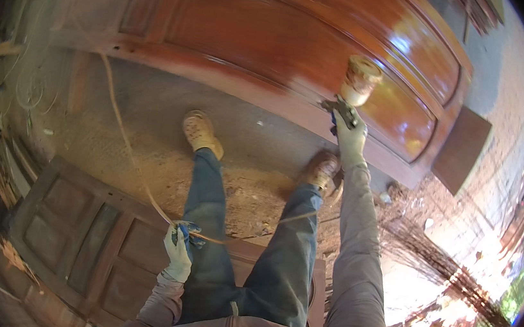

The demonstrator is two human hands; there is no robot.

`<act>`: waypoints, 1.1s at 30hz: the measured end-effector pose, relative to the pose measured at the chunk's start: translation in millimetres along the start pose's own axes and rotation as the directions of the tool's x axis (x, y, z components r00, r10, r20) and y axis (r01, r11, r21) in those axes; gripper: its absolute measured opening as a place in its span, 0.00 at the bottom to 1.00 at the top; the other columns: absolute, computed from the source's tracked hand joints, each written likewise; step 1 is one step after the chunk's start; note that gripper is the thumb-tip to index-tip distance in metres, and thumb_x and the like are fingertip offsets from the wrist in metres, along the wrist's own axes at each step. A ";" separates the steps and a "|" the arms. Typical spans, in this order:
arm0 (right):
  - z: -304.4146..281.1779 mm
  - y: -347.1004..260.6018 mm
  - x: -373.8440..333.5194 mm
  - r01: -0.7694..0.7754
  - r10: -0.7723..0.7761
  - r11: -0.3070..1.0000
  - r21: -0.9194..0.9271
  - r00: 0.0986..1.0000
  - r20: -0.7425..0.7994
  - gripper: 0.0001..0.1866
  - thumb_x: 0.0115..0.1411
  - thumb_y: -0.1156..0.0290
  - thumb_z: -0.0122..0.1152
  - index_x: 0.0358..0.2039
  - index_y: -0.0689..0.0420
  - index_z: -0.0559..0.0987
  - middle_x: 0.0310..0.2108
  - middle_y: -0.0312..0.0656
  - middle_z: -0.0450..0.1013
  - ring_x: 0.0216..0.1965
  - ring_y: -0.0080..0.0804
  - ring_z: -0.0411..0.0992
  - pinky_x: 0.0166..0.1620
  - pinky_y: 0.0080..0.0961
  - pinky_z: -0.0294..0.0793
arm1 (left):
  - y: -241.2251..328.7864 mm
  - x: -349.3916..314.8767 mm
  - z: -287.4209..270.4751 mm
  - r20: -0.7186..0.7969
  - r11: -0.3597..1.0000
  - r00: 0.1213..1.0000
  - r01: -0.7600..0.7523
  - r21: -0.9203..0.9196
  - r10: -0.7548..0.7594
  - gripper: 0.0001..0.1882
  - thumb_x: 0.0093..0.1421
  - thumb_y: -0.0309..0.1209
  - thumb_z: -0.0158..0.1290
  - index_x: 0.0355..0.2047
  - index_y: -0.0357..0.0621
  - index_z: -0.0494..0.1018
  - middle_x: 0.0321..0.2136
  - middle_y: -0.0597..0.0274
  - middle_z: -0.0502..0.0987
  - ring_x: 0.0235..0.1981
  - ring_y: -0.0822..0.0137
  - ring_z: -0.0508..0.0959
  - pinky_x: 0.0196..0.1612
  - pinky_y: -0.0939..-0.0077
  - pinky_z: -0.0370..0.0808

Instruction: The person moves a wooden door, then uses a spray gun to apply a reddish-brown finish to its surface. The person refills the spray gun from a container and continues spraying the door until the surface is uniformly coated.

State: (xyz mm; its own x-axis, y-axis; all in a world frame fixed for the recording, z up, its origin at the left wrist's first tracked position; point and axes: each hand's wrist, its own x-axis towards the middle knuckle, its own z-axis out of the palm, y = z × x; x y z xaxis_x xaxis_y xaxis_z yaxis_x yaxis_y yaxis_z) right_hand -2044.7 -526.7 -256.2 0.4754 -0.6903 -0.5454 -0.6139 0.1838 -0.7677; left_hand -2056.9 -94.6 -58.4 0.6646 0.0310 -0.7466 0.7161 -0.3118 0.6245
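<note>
My right hand (pixel 352 130) grips the cup-topped spray gun (pixel 357 88); my left hand (pixel 179 257) grasps a hose (pixel 127 140), probably to control its slack.

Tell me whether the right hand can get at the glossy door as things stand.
Likely yes: the right hand, holding a spray gun, appears over the glossy door, with nothing visible in the way.

The red door (pixel 244 39) runs out of view at its far side, the right hand (pixel 351 133) over its near edge hides the grip of the gun (pixel 340 110), and below it the legs (pixel 208 190) cover part of the brown door (pixel 105 210).
</note>
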 end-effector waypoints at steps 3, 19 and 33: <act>-120.6 54.6 -9.9 -0.053 0.044 0.997 -0.063 0.990 -0.134 0.19 0.57 0.68 0.66 0.49 0.56 0.79 0.28 0.32 0.76 0.24 0.16 0.69 0.27 0.19 0.72 | -4.8 -13.1 48.8 0.010 0.993 0.994 0.105 0.047 -0.106 0.12 0.71 0.32 0.43 0.49 0.38 0.68 0.40 0.63 0.73 0.40 0.71 0.73 0.44 0.75 0.71; -447.1 225.7 -48.5 -0.386 -0.079 0.613 -0.690 0.838 -0.539 0.25 0.57 0.53 0.60 0.55 0.45 0.76 0.41 0.48 0.79 0.42 0.46 0.78 0.46 0.38 0.75 | -59.0 -36.8 199.0 0.135 0.999 0.991 0.009 0.052 -0.016 0.14 0.70 0.40 0.44 0.39 0.41 0.69 0.29 0.62 0.76 0.23 0.74 0.74 0.26 0.79 0.72; -23.6 47.9 -61.5 0.162 -0.162 0.985 -0.056 0.987 -0.003 0.25 0.57 0.66 0.66 0.54 0.60 0.74 0.38 0.39 0.80 0.37 0.17 0.73 0.43 0.20 0.73 | 37.4 5.5 -1.9 0.072 0.954 0.963 -0.266 0.137 0.258 0.18 0.70 0.42 0.42 0.39 0.36 0.69 0.29 0.56 0.77 0.18 0.72 0.73 0.21 0.82 0.70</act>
State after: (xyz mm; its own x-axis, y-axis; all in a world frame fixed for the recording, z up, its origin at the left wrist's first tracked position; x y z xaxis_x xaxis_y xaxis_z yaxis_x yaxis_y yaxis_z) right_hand -2118.2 -491.9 -251.5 0.5669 -0.7131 -0.4125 -0.5631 0.0301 -0.8259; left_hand -2026.0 -104.3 -38.7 0.8098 -0.1193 -0.5744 0.4770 -0.4361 0.7631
